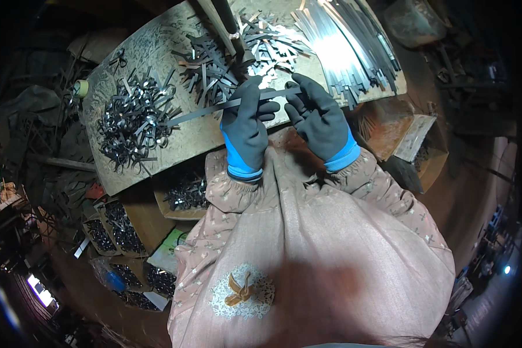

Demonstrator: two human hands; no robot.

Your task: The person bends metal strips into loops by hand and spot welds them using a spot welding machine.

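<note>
The strip [198, 114] meets the curls [134, 124] at its left end on the table [182, 146] and could snag there if pulled; the left hand [246, 119] grips its middle, the right hand [320, 116] pinches its tip, which might slip should that pinch loosen. Left boxes [135, 223] and the under-table box [185, 215] hold dark pieces; the right box's contents are unclear.
</note>
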